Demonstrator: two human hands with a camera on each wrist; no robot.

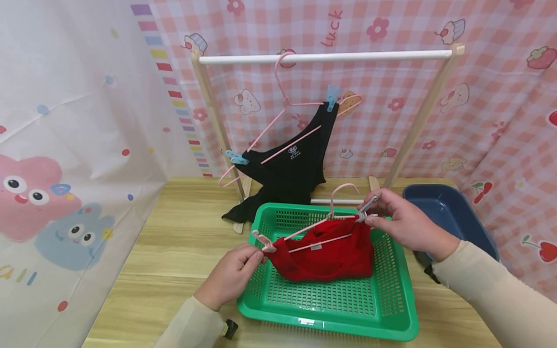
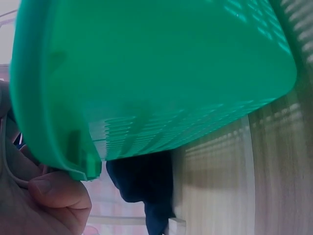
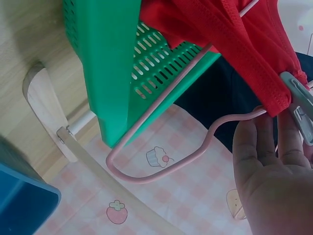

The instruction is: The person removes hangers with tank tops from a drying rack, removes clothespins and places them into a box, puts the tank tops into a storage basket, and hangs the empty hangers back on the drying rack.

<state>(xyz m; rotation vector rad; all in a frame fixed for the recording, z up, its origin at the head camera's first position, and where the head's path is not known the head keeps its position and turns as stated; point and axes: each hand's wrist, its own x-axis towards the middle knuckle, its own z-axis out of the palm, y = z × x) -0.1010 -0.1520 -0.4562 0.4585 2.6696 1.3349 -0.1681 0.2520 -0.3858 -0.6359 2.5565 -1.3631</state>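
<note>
A red garment (image 1: 330, 261) with a small white tag is on a pink clothes hanger (image 1: 306, 229), over the green basket (image 1: 326, 326). A pink clothespin (image 1: 264, 241) sits at its left corner, where my left hand (image 1: 235, 273) pinches the hanger's end. My right hand (image 1: 411, 224) holds a grey clothespin (image 1: 367, 210) at the right corner, thumb on its lower leg. In the right wrist view, the grey clothespin (image 3: 299, 105) overlaps the red cloth (image 3: 234, 54) close to the fingers. The basket's wall (image 2: 161, 63) fills much of the left wrist view beside the left thumb (image 2: 58, 191).
Behind the basket stands a rack with a white rail (image 1: 370, 56). A black garment (image 1: 291, 164), clipped by two blue clothespins (image 1: 332, 98), hangs there on another pink hanger, its lower part reaching the table (image 1: 174, 251). A dark blue basin (image 1: 444, 208) is at right.
</note>
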